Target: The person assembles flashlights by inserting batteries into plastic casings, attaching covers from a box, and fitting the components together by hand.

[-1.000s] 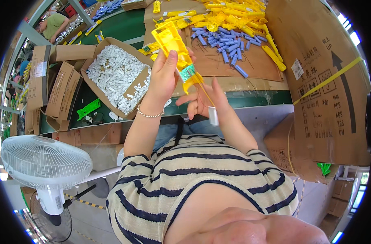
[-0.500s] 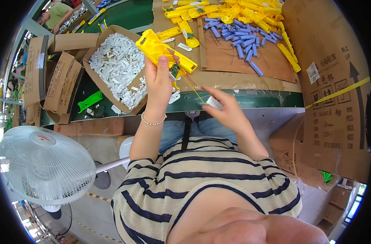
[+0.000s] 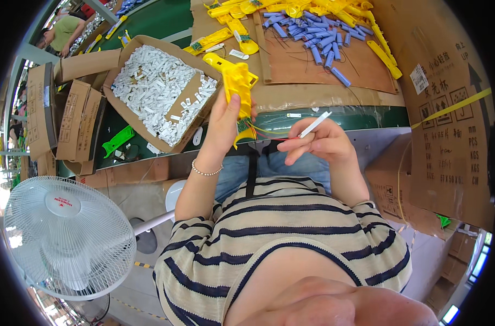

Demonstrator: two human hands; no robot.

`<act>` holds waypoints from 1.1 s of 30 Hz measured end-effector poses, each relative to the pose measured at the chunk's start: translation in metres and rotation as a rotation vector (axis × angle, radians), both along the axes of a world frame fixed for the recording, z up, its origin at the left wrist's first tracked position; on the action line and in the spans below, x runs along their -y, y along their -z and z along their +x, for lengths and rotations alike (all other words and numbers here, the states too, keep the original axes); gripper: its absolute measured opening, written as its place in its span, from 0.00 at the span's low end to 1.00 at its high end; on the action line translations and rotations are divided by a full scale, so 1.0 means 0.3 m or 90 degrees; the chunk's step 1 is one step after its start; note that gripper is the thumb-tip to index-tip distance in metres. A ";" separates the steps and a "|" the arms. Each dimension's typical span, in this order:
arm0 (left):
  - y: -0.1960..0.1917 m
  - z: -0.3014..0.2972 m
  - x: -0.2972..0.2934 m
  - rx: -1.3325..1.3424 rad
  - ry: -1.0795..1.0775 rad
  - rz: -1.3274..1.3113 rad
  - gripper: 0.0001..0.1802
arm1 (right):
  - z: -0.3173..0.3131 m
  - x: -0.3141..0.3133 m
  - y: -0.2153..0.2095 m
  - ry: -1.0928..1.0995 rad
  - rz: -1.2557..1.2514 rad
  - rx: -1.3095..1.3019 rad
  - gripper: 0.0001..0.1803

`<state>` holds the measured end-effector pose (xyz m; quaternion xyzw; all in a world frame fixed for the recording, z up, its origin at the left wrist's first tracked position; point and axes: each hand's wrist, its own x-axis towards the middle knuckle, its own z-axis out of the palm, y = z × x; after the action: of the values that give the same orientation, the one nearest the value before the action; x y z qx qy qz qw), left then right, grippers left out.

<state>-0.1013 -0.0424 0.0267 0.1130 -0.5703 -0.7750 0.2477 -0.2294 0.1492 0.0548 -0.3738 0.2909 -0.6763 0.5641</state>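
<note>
My left hand (image 3: 224, 120) grips a yellow plastic shell (image 3: 238, 89) upright over the bench's front edge. At the shell's lower end sits a small green circuit board (image 3: 243, 126), from which thin red and yellow wires (image 3: 266, 131) run to the right. My right hand (image 3: 326, 140) pinches a slim white plastic piece (image 3: 315, 124) that points up and to the right. The wires end near its fingertips; whether the fingers hold them too I cannot tell. To the left of my left hand stands an open carton (image 3: 179, 98) with many small white pieces (image 3: 149, 81).
Blue cylindrical cells (image 3: 326, 41) lie on a brown board, with yellow shells (image 3: 242, 38) behind and left. A green shell (image 3: 118, 141) lies left of the carton. A tall carton (image 3: 448, 136) borders the right; a fan (image 3: 68, 239) stands lower left. Another person (image 3: 65, 32) is far left.
My left hand has turned the yellow shell more upright and lowered it. My right hand has moved slightly right and turned, tilting the white piece upward. The view has shifted a little.
</note>
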 end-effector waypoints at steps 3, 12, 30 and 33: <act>0.026 0.005 -0.040 0.006 0.073 0.000 0.20 | -0.029 0.008 -0.020 -0.060 0.159 -0.078 0.16; 0.013 0.026 -0.085 0.102 0.202 -0.273 0.24 | -0.068 0.037 0.057 -0.075 0.194 -0.004 0.21; 0.063 0.002 -0.196 0.083 0.090 -0.344 0.28 | 0.036 0.074 0.117 0.409 0.174 -0.382 0.22; 0.046 0.010 -0.163 0.200 0.029 -0.387 0.25 | 0.030 0.064 0.086 0.363 0.209 -0.293 0.21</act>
<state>-0.0982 0.0065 0.0128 0.1395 -0.8086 -0.5481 0.1619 -0.2202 0.1300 0.0290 -0.3252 0.6058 -0.6487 0.3263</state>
